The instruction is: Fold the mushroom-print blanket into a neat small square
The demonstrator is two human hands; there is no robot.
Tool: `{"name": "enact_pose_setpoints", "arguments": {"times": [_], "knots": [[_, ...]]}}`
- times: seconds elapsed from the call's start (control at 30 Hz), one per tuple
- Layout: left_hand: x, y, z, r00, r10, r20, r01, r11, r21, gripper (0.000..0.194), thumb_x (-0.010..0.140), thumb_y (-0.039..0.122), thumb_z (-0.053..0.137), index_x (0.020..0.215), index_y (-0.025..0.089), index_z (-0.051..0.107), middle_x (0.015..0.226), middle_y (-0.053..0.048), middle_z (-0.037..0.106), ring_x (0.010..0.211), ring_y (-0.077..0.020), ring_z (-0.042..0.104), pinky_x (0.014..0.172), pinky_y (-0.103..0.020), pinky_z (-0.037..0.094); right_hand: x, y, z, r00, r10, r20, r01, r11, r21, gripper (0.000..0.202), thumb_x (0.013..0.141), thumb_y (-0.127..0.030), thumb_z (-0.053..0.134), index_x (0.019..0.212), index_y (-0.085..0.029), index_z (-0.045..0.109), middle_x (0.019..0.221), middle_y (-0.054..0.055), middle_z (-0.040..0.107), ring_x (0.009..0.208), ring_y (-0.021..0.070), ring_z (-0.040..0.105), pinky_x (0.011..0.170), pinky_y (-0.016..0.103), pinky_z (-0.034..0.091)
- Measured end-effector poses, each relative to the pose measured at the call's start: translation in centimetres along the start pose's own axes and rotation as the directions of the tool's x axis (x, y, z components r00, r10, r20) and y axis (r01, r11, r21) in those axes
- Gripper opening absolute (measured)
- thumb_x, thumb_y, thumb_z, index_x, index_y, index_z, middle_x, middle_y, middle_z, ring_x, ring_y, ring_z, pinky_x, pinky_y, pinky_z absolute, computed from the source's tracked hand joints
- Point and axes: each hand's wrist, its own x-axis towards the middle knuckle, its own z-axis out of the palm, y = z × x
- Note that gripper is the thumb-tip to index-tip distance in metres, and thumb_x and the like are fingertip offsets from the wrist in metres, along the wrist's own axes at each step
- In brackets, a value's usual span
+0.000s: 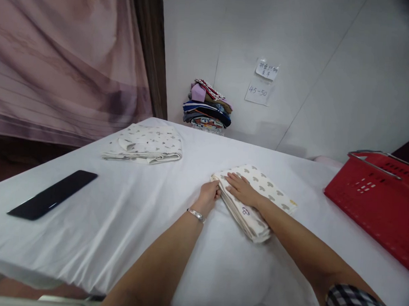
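Observation:
A folded cream cloth with grey printed shapes (271, 193) lies on the white table (126, 213), right of centre. My right hand (242, 188) rests flat on top of its near-left part, fingers spread. At the cloth's left edge my left hand (209, 195), a bracelet on its wrist, pinches the stacked layers with curled fingers. A second folded cream patterned cloth (145, 143) lies apart at the far left of the table.
A red plastic basket (376, 203) with a metal handle stands at the right edge. A flat black slab (53, 194) lies at the left. A pile of folded coloured clothes (209, 105) sits against the back wall under two paper notes. A pink curtain hangs left.

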Motion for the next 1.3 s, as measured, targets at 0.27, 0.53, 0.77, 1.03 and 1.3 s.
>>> {"name": "enact_pose_setpoints", "arguments": {"times": [0.27, 0.53, 0.77, 1.03, 1.3], "knots": [[0.0, 0.0, 0.1, 1.0, 0.004, 0.022, -0.005, 0.999, 0.038, 0.03, 0.075, 0.023, 0.061, 0.055, 0.018, 0.04, 0.041, 0.009, 0.034, 0.035, -0.0042, 0.034, 0.036, -0.018, 0.019, -5.1, -1.9, -0.7, 0.999, -0.02, 0.045, 0.016, 0.995, 0.098, 0.057, 0.095, -0.051, 0.026, 0.147, -0.028, 0.025, 0.155, 0.003, 0.015, 0.143, 0.0234, 0.007, 0.114, 0.051, 0.006], [-0.1, -0.3, 0.1, 0.996, 0.088, -0.009, -0.086, 0.984, 0.157, 0.027, 0.079, 0.025, 0.055, 0.056, 0.018, 0.043, 0.045, 0.006, 0.04, 0.038, -0.0059, 0.036, 0.04, -0.021, 0.025, -12.0, -2.9, 0.5, 1.0, -0.025, 0.005, 0.024, 0.998, 0.055, 0.059, 0.095, -0.054, 0.03, 0.147, -0.028, 0.024, 0.154, 0.005, 0.018, 0.142, 0.0245, 0.013, 0.114, 0.051, 0.007], [-1.4, 0.0, -0.9, 0.801, 0.597, 0.042, -0.507, 0.639, 0.578, 0.036, 0.079, 0.026, 0.057, 0.114, 0.019, 0.055, 0.086, -0.004, 0.063, 0.082, -0.0179, 0.058, 0.075, -0.029, 0.044, -13.7, -3.1, 1.9, 0.996, -0.072, -0.058, 0.068, 0.995, -0.07, 0.064, 0.092, -0.057, 0.034, 0.147, -0.024, 0.026, 0.154, 0.009, 0.019, 0.142, 0.0256, 0.015, 0.115, 0.051, 0.011], [-1.4, -1.4, -1.2, 0.484, 0.531, 0.696, -0.753, -0.153, 0.64, 0.021, 0.088, 0.028, 0.048, 0.094, 0.025, 0.068, 0.111, -0.005, 0.066, 0.115, -0.0241, 0.051, 0.1, -0.043, 0.031, -16.0, -3.7, 3.2, 0.991, -0.087, -0.103, 0.07, 0.985, -0.158, 0.066, 0.091, -0.056, 0.039, 0.147, -0.021, 0.026, 0.154, 0.012, 0.017, 0.143, 0.0273, 0.01, 0.114, 0.054, 0.011], [-0.5, -1.2, -1.5, 0.479, 0.606, 0.635, -0.786, -0.026, 0.618, 0.021, 0.086, 0.026, 0.049, 0.086, 0.023, 0.07, 0.105, -0.005, 0.068, 0.108, -0.022, 0.054, 0.099, -0.041, 0.038, -16.5, -0.1, 0.9, 0.965, 0.034, -0.26, -0.009, 0.995, 0.095, 0.05, 0.094, -0.048, 0.039, 0.14, -0.03, 0.041, 0.147, 0.004, 0.038, 0.137, 0.0232, 0.031, 0.113, 0.049, 0.021]]}}
